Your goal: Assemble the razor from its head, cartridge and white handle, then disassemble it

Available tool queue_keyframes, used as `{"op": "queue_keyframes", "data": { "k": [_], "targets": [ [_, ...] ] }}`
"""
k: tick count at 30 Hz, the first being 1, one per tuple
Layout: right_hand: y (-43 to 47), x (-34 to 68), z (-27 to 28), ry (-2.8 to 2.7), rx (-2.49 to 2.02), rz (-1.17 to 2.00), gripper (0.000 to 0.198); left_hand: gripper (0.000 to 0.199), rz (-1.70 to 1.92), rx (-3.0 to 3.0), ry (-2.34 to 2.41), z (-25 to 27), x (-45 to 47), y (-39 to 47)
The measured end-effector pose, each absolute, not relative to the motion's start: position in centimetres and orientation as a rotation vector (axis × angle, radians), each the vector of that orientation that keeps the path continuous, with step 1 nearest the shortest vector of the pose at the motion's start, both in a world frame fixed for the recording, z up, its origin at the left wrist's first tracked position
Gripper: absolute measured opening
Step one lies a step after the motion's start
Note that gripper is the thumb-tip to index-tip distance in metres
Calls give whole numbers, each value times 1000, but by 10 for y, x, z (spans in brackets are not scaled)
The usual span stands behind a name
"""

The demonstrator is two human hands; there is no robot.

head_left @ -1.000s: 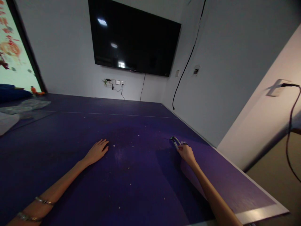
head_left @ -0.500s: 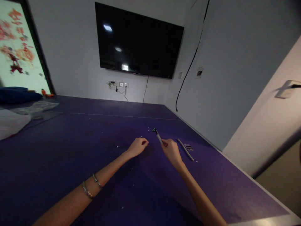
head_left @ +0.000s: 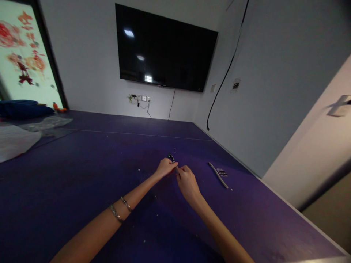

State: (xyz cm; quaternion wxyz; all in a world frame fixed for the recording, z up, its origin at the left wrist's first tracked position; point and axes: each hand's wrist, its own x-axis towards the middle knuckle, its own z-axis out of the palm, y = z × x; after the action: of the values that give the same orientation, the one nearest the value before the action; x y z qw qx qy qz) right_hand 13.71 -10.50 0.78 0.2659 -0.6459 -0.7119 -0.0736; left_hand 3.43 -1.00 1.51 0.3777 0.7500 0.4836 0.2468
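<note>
Distantly, red characters (head_left: 29, 36) blur; both hands (head_left: 166, 167) (head_left: 188, 182) hold a razor (head_left: 172, 158).

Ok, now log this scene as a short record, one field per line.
left hand: pinching razor-like tool near its dark head
right hand: gripping the tool's handle
right of hands: grey curved strip, small flat piece beside it
surface: purple, scattered white bits
far left: blue bundle
wall: large dark screen
</note>
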Motion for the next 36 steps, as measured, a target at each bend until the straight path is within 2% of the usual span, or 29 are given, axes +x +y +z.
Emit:
{"op": "queue_keyframes", "data": {
  "k": [5, 12, 17, 29, 36],
  "targets": [
    [-114, 132, 19, -1950, -1702, -167, 26, 39, 501, 2031, 1254, 17, 19, 2],
    [-119, 171, 19, -1828, -1771, -56, 32, 31, 75, 2345, 1485, 15, -21, 41],
    [-115, 210, 5, -1768, -1919, -19, 32, 25, 67, 2401, 1574, 6, -32, 53],
    [-125, 279, 1, -1643, -2129, -86, 30, 41, 82, 2401, 1654, 2, -42, 39],
    [-125, 339, -3, -1572, -2433, -57, 30, 31, 123, 2351, 1655, -9, -45, 25]
  ]
}}
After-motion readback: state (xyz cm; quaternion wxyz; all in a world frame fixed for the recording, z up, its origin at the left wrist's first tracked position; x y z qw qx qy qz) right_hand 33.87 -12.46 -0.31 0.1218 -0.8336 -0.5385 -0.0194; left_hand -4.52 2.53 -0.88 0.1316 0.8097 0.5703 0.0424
